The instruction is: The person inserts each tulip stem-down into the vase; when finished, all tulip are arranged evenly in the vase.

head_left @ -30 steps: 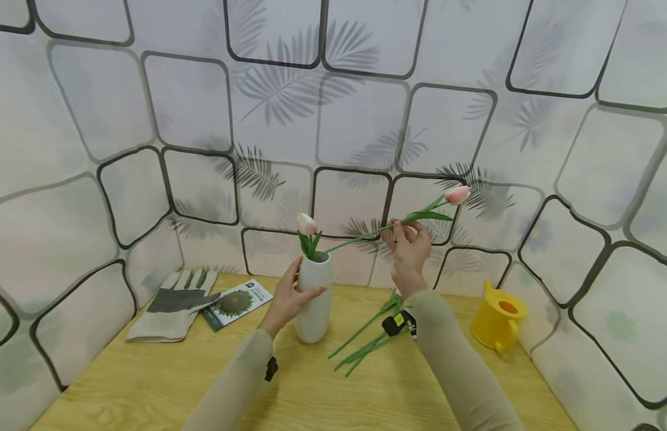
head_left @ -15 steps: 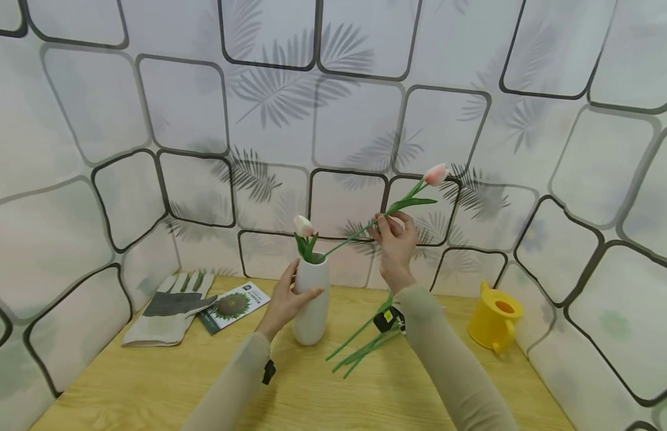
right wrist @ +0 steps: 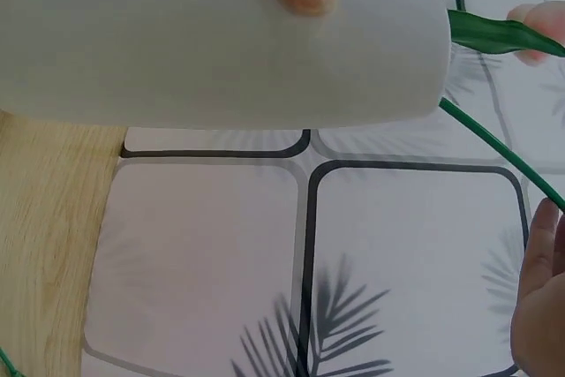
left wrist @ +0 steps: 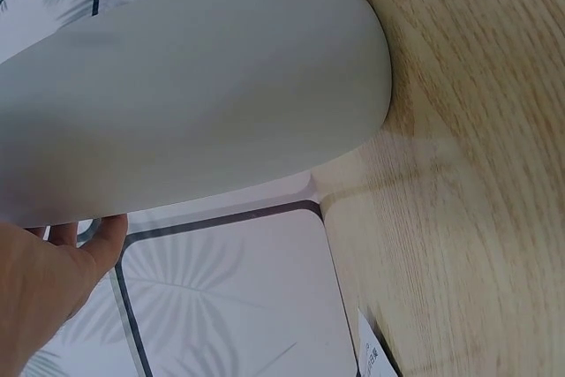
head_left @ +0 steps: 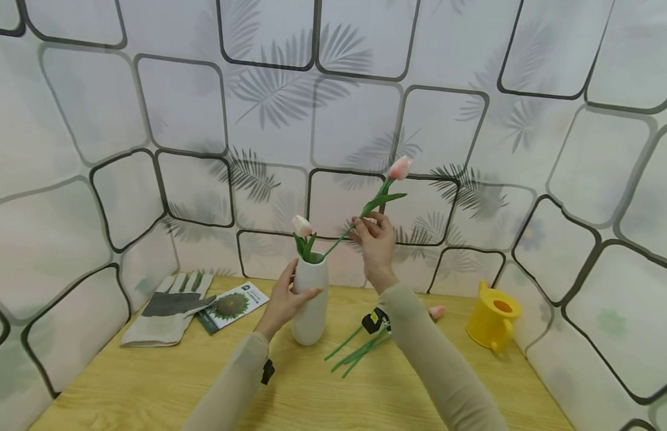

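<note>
My left hand (head_left: 282, 304) grips the white vase (head_left: 311, 302) near its upper half, and the vase stands upright on the table. In its mouth sits a white-and-pink tulip (head_left: 302, 226) with green leaves. My right hand (head_left: 379, 245) pinches the green stem of a pink tulip (head_left: 400, 168), which leans right with its lower end in the vase mouth. In the right wrist view this stem (right wrist: 494, 145) passes the vase rim (right wrist: 446, 50) at an angle. How deep it reaches inside is hidden.
Several tulip stems (head_left: 352, 354) lie on the wooden table (head_left: 290, 401), partly under my right forearm. A yellow watering can (head_left: 493, 320) stands to the right. Work gloves (head_left: 169, 311) and a seed packet (head_left: 233, 305) lie at the left. Patterned walls (head_left: 360, 126) close off the back and sides.
My right hand has moved left towards the vase, and the pink tulip has swung more upright. A pink bloom on the table has come into view behind my sleeve. The left hand keeps its hold.
</note>
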`<state>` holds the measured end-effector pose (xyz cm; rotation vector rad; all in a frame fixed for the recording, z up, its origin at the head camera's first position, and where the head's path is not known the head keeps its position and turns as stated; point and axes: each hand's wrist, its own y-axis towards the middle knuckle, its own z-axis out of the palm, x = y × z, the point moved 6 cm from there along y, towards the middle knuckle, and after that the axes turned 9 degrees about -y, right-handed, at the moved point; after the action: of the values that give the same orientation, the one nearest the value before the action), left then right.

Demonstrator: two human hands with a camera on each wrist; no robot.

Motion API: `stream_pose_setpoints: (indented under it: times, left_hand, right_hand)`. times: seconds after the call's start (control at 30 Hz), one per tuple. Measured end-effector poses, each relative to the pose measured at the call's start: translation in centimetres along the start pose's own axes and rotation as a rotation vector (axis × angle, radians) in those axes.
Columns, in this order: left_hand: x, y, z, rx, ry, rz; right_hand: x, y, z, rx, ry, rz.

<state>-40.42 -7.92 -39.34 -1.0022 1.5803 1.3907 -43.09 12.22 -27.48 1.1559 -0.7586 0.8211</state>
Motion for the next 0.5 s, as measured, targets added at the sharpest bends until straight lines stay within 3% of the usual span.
stream_pose_setpoints:
  times: [0.1,0.5]
  left_hand:
    - [1.2,0.4,-0.2,-0.008,0.008,-0.007]
    - [1.3,0.7,-0.3,-0.004,0.003,-0.009]
  right_hand:
    - [-0.7,-0.4,0.5,0.023,-0.023,0.013]
    - [-1.7,-1.1,2.4,0.133,-0.146,-0.031]
